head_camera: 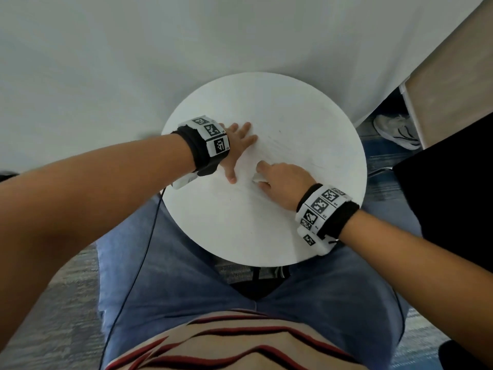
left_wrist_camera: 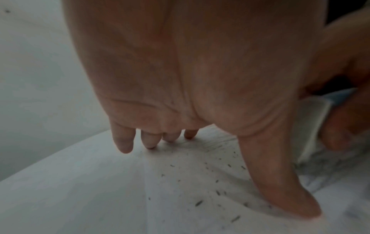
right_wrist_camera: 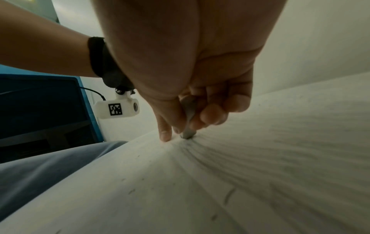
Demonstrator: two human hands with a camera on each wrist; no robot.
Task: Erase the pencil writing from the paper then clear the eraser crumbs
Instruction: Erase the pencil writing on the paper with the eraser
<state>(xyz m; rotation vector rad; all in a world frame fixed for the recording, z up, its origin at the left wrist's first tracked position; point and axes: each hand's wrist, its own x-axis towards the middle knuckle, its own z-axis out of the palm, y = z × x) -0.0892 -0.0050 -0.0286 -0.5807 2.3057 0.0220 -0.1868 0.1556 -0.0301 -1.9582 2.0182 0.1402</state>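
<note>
A white sheet of paper (head_camera: 288, 145) lies on the round white table (head_camera: 240, 236), nearly the same colour as it. My left hand (head_camera: 237, 145) rests flat on the paper with fingers spread, pressing it down. My right hand (head_camera: 280, 177) pinches a white eraser (head_camera: 257, 178) and holds its tip against the paper. In the right wrist view the eraser (right_wrist_camera: 188, 120) touches grey pencil smears (right_wrist_camera: 220, 158). The left wrist view shows dark eraser crumbs (left_wrist_camera: 200, 182) scattered on the paper (left_wrist_camera: 180, 205) by my thumb, with the eraser (left_wrist_camera: 312, 123) at the right.
The table stands over my lap in blue jeans (head_camera: 186, 289). A thin black cable (head_camera: 144, 249) hangs from my left wrist. A white shoe (head_camera: 397, 132) lies on the floor at the right, beside a dark object (head_camera: 448, 196).
</note>
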